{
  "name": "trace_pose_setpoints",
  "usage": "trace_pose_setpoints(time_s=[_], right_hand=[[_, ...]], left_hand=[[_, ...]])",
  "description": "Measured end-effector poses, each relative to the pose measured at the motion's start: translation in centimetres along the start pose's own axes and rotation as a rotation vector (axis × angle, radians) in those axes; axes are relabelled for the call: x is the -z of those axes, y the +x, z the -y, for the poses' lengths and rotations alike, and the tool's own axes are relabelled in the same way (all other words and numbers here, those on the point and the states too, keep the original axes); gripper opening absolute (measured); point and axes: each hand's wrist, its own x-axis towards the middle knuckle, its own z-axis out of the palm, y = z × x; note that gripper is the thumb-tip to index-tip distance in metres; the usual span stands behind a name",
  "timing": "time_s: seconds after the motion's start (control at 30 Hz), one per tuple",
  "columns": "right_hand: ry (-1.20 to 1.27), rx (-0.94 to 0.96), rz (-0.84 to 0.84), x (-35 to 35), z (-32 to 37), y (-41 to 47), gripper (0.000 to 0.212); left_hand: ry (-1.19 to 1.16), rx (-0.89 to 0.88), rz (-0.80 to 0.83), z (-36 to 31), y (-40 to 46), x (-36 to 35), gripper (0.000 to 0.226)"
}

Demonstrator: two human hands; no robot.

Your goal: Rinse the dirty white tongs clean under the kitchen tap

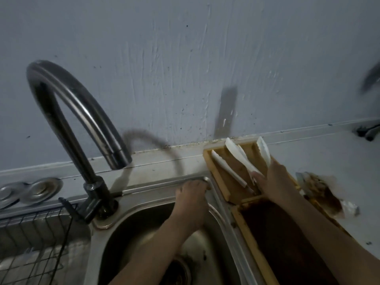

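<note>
The white tongs (244, 159) lie with their arms spread in the far compartment of a wooden tray (213, 171), on the counter right of the sink. My right hand (274, 177) is closed over their near end, fingers pinching the middle arm; the hand hides part of them. My left hand (193, 193) curls over the back right corner of the steel sink's rim (156, 183). The curved steel tap (78, 112) rises at the left, its spout (121, 160) pointing down over the back of the basin. No water is running.
The sink drain (176, 272) sits low in the basin. A black wire rack (41, 239) fills the left basin. The tray's near compartment (283, 239) is dark brown with grime. A stained wrapper (327, 194) lies on the counter at right, and a metal object (368, 132) by the wall.
</note>
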Motion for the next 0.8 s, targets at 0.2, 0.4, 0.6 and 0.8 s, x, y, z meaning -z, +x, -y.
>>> trace_pose_setpoints(time_s=[0.2,0.4,0.6,0.8], right_hand=[[-0.111,-0.034,0.051,-2.3,-1.0,2.3,0.048],[-0.086,-0.050,0.062,-3.8,-1.0,3.0,0.052],[-0.062,-0.026,0.043,-4.3,-0.7,2.7,0.051],[-0.083,0.085,0.047,-2.6,0.0,1.2,0.043]], left_hand=[[0.282,-0.193,0.219,-1.6,3.9,-1.5,0.066],[0.367,-0.228,0.264,-0.3,4.9,-3.0,0.070],[0.354,-0.239,0.272,-0.6,4.8,-2.7,0.066],[0.459,-0.231,0.284,-1.2,4.6,-1.2,0.052]])
